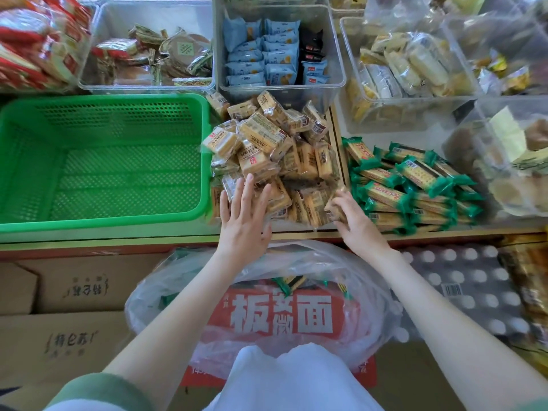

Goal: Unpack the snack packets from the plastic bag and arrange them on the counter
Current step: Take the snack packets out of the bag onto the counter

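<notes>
Only one carton carries print clear enough to read
The red carton inside the clear plastic bag shows big white characters 板 and 面, and the smaller ones between them are too blurred to read. The cardboard boxes at the left bear dark brush-style characters, too smeared to make out. A white barcode label sits on the wrapped pack of bottles. The tan snack packets and the green-ended packets carry barcodes and red lettering too small to read
</notes>
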